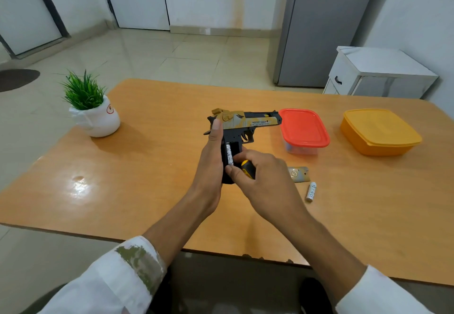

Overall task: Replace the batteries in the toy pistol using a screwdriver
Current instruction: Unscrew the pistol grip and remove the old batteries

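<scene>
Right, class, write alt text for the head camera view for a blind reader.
A person's left hand holds a toy pistol over a wooden table, a battery showing in its open grip; the right hand holds a screwdriver. A loose battery lies nearby.

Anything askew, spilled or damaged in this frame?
Nothing spilled or damaged. The toy pistol, held in the left hand, has its grip open with a battery showing; its cover and a loose battery lie on the table by the right hand, which holds the screwdriver. That fits a battery swap.
</scene>
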